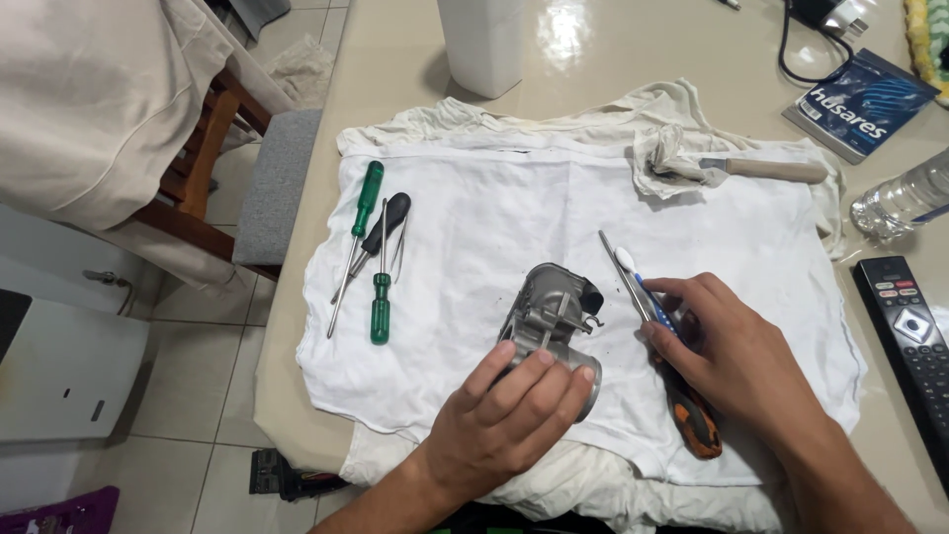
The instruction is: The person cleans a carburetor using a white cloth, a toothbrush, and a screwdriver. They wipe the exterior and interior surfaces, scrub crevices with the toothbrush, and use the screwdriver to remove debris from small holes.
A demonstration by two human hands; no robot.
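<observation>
The left hand (504, 415) lay curled over the near end of a grey metal throttle body (549, 316), fingers wrapped around its round rim so the casting stayed put on the white cloth (474, 227), apparently to steady it. The part sat directly ahead of that hand, its black connector end pointing away.

Just to the right of it, the right hand (732, 351) was partly closed over two tools lying together: a long screwdriver with an orange and black handle (697, 425), whose handle stuck out beneath the wrist while the shaft ran forward past the fingertips, and a toothbrush (633, 272) with a white head and blue neck alongside the shaft. The thumb and fingers rested on them near the middle; whether they were gripped or only touched I cannot tell.

Well to the left of the left hand lay two green-handled screwdrivers (368, 203), a black-handled one (388, 222) and a pair of tweezers (399, 247), set side by side within reach. Beyond the right hand, at the cloth's far edge, a wooden-handled tool (776, 170) lay with its tip wrapped in a dirty rag (664, 153). Further right were a television remote (905, 331), a clear plastic bottle (905, 203) and a blue booklet (860, 104); a white cylinder (484, 44) stood at the far side.
</observation>
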